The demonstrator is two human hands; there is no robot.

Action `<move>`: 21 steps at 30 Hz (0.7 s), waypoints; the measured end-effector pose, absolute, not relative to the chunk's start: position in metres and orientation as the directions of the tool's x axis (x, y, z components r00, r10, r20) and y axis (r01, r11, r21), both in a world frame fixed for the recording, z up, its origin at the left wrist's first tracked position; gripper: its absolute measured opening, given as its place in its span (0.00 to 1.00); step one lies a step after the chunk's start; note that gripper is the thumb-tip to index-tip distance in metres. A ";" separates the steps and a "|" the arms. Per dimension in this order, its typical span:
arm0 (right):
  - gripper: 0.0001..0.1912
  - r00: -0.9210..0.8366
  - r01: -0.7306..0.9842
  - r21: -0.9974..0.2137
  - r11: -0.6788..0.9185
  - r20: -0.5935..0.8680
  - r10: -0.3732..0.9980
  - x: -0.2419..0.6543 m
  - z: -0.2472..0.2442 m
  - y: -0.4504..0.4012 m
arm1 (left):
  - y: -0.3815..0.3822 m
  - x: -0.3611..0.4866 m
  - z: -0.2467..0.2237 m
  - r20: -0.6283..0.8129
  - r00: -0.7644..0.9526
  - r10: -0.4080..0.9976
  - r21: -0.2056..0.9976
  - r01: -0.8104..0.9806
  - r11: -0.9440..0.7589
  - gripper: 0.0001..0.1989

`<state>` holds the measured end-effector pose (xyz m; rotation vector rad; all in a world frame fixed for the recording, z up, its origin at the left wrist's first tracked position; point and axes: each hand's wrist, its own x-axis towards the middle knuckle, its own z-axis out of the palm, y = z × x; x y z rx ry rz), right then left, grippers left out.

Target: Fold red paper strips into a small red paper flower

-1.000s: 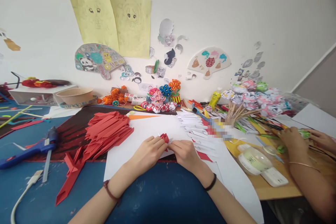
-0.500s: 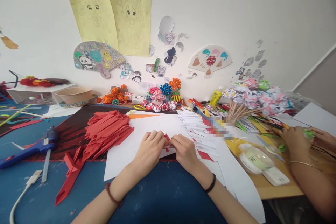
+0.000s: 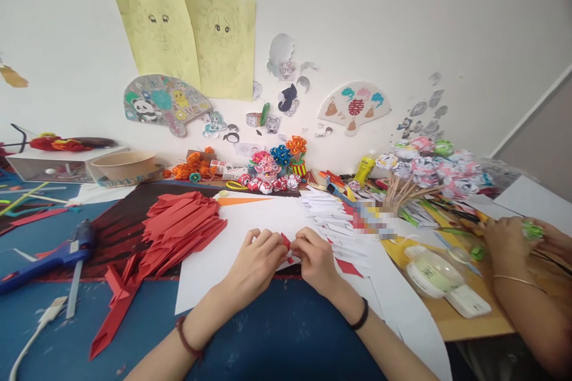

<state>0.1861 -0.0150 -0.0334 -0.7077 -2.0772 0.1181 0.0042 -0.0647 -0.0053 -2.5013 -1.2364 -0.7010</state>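
Note:
Between my two hands is a small folded piece of red and white paper (image 3: 285,241), held above the front edge of a white sheet (image 3: 205,268). My left hand (image 3: 261,259) pinches it from the left, fingers curled. My right hand (image 3: 315,259) closes on its right side with thumb and forefinger; the fingers cover much of the piece. A heap of folded red paper strips (image 3: 181,229) lies left of my left hand. White folded strips (image 3: 335,226) are spread beyond my right hand.
A blue glue gun (image 3: 67,256) and white cable (image 3: 42,321) lie left. At right are a clear bottle (image 3: 433,274), paper flowers on sticks (image 3: 424,166) and another person's hands (image 3: 507,244) with green paper. Small flower pots (image 3: 298,166) stand by the wall.
My hands have shifted slightly around the small piece, and more of its red and white paper shows between the fingers. The whole view has moved a little.

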 end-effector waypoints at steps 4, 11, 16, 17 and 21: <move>0.12 -0.401 0.438 -0.356 0.825 0.745 0.534 0.187 -0.034 -0.016 | -0.067 0.008 -0.003 0.502 0.527 0.686 0.050 0.774 -0.631 0.09; 0.03 -0.259 0.432 -0.406 0.805 0.799 0.542 0.191 -0.023 -0.023 | -0.065 0.008 -0.002 0.600 0.295 0.744 0.201 0.844 -0.497 0.09; 0.06 -0.344 0.512 -0.255 0.821 0.814 0.467 0.190 -0.023 -0.025 | -0.062 0.003 -0.003 0.624 0.256 0.739 0.222 0.848 -0.481 0.09; 0.05 -0.367 0.518 -0.228 0.824 0.811 0.455 0.189 -0.024 -0.024 | -0.062 0.003 -0.003 0.622 0.254 0.740 0.229 0.846 -0.482 0.09; 0.05 -0.439 0.514 -0.159 0.843 0.796 0.418 0.186 -0.029 -0.022 | -0.064 0.003 -0.001 0.619 0.253 0.744 0.260 0.827 -0.498 0.08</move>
